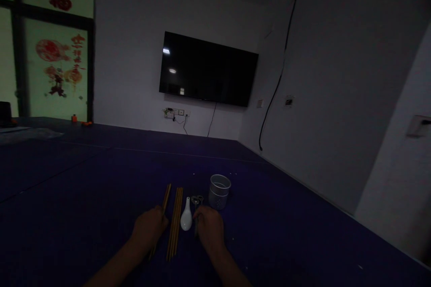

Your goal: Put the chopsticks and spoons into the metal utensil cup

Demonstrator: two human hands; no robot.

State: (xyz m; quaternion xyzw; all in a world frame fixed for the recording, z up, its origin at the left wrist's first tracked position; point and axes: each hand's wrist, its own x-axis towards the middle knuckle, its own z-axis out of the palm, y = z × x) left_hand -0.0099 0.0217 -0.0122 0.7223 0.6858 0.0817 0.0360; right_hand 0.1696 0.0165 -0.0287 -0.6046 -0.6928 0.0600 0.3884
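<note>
My left hand (150,228) is closed around a pair of brown chopsticks (166,195), whose ends stick out above and below the fist. Just right of it, several more chopsticks (174,224) lie side by side on the purple tabletop. A white soup spoon (186,217) rests beside them, bowl toward me. My right hand (209,226) pinches the handle of a metal spoon (195,200); a second rounded metal end lies close against it, partly hidden by the fingers. Behind my right hand stands a grey metal cup (218,193) with small holes low in its side.
The purple table (101,188) reaches to the wall, with small specks scattered on it. At the far left are a clear plastic sheet (32,135) and small orange objects (74,118). A black cable (278,83) hangs down the right wall; a television (208,69) hangs ahead.
</note>
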